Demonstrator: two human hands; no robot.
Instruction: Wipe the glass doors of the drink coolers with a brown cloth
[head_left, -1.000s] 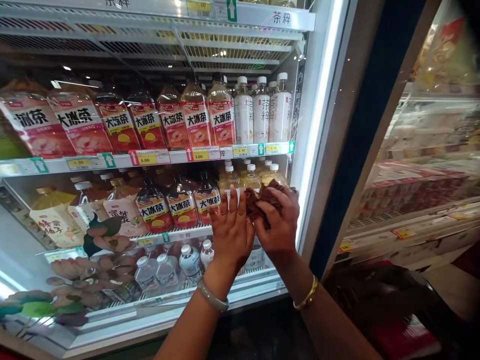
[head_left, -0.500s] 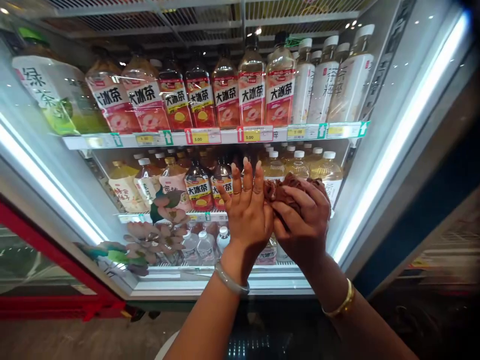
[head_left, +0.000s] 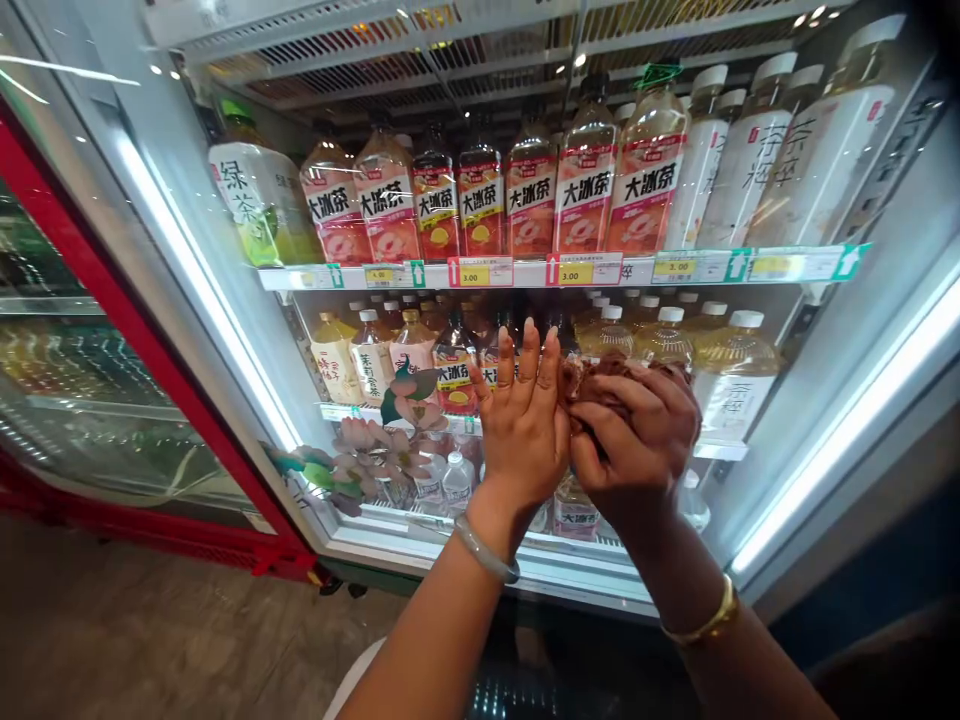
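My left hand (head_left: 523,430) lies flat with its fingers stretched upward, palm toward the glass front of a lit drinks cooler. A pale bangle circles that wrist. Just to its right, my right hand (head_left: 637,440) has its fingers wrapped over a crumpled brown cloth (head_left: 611,368), which appears pressed to the glass. The two hands meet at the thumb side. On the right wrist sits a gold bracelet. A flower decal (head_left: 386,450) is on the glass left of my left hand. Part of the cloth is hidden under my fingers.
Behind the glass, iced tea bottles (head_left: 585,200) line the upper shelf (head_left: 420,275) above price tags. More bottles (head_left: 739,370) fill the lower shelves. A red-framed cooler (head_left: 150,350) adjoins on the left, above the brown floor (head_left: 187,610).
My view has turned left, so the cooler shifts rightward in the picture and more of the red-framed cooler shows. Both hands keep the same pose, the right still gripping the cloth.
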